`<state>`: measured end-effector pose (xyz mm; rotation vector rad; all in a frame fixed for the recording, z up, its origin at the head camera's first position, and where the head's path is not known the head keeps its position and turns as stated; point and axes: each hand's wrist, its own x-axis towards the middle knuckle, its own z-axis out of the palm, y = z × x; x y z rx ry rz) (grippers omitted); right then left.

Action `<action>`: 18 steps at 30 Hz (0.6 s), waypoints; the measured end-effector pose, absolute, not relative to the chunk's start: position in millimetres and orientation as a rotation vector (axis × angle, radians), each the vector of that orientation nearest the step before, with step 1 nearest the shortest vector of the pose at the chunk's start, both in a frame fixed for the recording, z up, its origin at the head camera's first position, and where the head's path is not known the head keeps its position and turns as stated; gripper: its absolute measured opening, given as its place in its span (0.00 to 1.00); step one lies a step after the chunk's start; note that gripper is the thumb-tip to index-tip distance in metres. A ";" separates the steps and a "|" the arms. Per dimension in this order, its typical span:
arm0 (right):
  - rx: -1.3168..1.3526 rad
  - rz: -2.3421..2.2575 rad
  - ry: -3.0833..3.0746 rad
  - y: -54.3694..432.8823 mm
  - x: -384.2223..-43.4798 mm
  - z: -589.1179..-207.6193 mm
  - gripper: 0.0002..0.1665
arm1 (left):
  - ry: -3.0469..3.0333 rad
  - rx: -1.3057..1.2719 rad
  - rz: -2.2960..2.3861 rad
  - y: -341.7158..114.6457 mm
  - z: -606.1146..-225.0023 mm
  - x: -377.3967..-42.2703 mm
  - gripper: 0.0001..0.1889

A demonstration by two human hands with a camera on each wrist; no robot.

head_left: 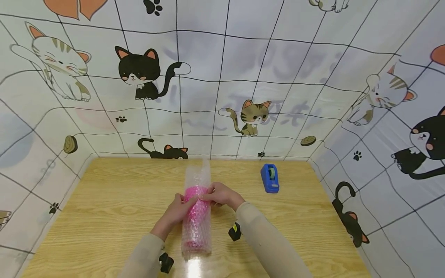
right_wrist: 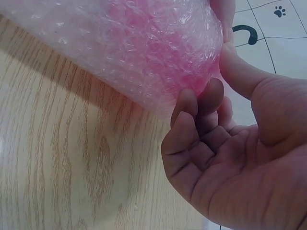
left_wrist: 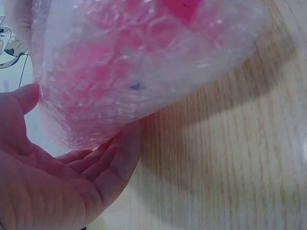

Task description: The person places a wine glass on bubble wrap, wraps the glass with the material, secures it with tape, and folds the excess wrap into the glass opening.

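A long pink object wrapped in clear bubble wrap (head_left: 197, 222) lies lengthwise on the table, its kind hidden by the wrap. My left hand (head_left: 179, 208) grips its left side, thumb on top. In the left wrist view, the left hand's fingers (left_wrist: 115, 163) curl under the wrapped bundle (left_wrist: 96, 72). From the right, my right hand (head_left: 222, 194) holds the same bundle, and both thumbs come close together over the pink part. The right wrist view shows bent fingers (right_wrist: 184, 134) against the edge of the bubble wrap (right_wrist: 158, 57).
A blue tape dispenser (head_left: 270, 178) stands at the back right of the wooden table (head_left: 132, 185). Cat-printed cloth walls (head_left: 201, 92) rise behind the table and at both sides. Small black devices (head_left: 235, 231) sit by the wrists.
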<state>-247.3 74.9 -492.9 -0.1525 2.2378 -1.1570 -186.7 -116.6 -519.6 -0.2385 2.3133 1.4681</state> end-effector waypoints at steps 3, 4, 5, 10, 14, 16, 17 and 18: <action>-0.157 -1.156 2.225 76.1 -247.5 -492.8 0.16 | 2.305 -0.230 1.472 -117.4 -518.3 -187.6 0.36; -0.161 -1.158 2.222 76.5 -247.6 -493.1 0.15 | 2.302 -0.230 1.477 -117.8 -517.6 -187.5 0.35; -0.162 -1.160 2.217 76.9 -247.7 -493.2 0.15 | 2.289 -0.232 1.490 -118.4 -517.4 -187.6 0.34; -0.156 -1.196 2.181 79.2 -248.2 -494.7 0.15 | 2.199 -0.235 1.578 -122.2 -518.2 -188.4 0.31; -0.169 -1.205 2.154 80.1 -249.4 -496.0 0.15 | 2.169 -0.238 1.576 -124.4 -518.2 -189.9 0.33; -0.187 -1.203 2.147 80.4 -250.0 -496.9 0.15 | 2.159 -0.251 1.575 -125.4 -518.4 -190.4 0.33; -0.195 -1.199 2.144 80.5 -250.3 -497.5 0.17 | 2.152 -0.254 1.565 -126.1 -519.2 -190.9 0.34; -0.199 -1.195 2.141 80.9 -250.6 -498.1 0.19 | 2.147 -0.259 1.568 -126.5 -519.7 -191.3 0.35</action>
